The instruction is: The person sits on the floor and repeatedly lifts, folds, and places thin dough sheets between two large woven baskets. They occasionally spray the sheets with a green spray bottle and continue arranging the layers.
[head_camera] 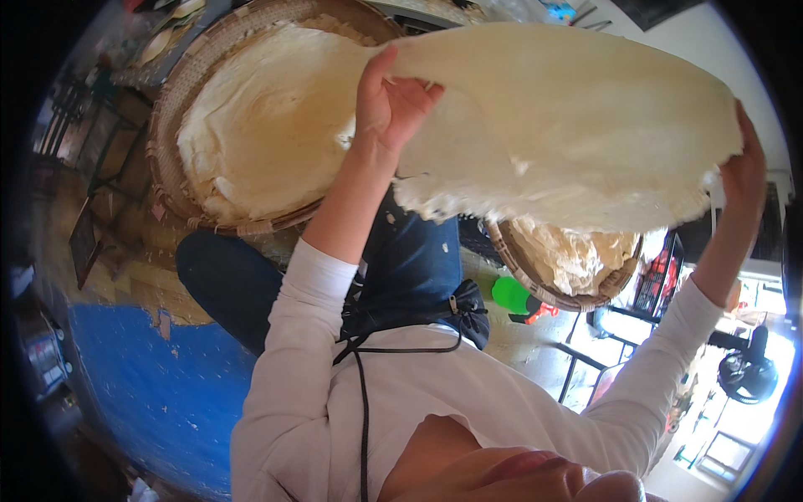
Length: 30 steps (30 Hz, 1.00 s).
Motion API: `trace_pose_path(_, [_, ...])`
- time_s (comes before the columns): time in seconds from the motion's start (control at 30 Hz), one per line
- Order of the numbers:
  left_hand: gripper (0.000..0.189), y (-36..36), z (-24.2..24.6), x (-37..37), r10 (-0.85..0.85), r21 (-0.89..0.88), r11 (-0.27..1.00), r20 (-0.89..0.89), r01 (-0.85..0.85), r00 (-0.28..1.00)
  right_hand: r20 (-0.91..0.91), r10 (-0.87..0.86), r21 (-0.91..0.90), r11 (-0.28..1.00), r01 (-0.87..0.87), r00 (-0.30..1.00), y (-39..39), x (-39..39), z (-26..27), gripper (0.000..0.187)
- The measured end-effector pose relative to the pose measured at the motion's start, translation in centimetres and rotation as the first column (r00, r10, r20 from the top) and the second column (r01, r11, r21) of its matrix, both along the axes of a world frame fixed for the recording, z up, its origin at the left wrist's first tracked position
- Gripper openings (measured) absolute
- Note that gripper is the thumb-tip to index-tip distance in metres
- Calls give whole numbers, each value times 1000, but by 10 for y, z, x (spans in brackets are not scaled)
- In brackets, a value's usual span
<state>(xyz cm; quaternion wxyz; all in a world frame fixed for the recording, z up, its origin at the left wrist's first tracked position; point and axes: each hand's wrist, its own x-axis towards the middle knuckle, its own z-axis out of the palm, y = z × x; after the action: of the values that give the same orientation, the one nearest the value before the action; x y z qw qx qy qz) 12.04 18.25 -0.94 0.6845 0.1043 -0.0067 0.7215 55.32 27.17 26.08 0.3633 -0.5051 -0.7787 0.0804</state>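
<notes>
A large, thin, cream-coloured sheet (564,119) with a ragged lower edge hangs stretched between my hands; its material is not certain. My left hand (398,100), palm showing and fingers curled, grips its left edge. At its far right edge is my right hand (743,163), closed on the sheet, its fingertips partly hidden. A wide round woven basket (169,125) at the upper left holds a broad pile of similar pale sheets (270,125). Below the raised sheet, a smaller woven basket (552,295) holds crumpled pale sheets (574,257), partly covered from view.
My knees in dark trousers (414,245) are between the baskets. A bright green object (511,295) lies on the floor beside the smaller basket. A black crate (659,276) and a fan (748,370) stand at the right. A blue surface (157,389) spreads at the lower left.
</notes>
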Motion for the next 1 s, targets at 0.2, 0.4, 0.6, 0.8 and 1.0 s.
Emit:
trace_pose_path(0.2, [20, 83, 54, 61, 27, -26, 998, -631, -56, 775, -727, -154, -474, 818, -326, 669, 111, 144, -83, 22])
trace_pose_path(0.4, [20, 110, 107, 133, 127, 159, 987, -702, -20, 701, -888, -219, -171, 974, 152, 403, 57, 188, -42, 27])
trace_pose_path(0.6, [26, 94, 22, 227, -100, -80, 995, -802, 59, 588, 410, -522, 214, 853, 477, 748, -34, 352, -159, 31])
trace_pose_path(0.8, [42, 49, -87, 256, -406, -417, 909, -876, 13, 261, 261, -592, -53, 780, 623, 763, -106, 355, -389, 32])
trace_pose_path(1.0, [61, 23, -132, 241, 144, 249, 957, -857, -151, -495, 529, -682, -86, 549, 832, 505, -119, 274, -412, 49])
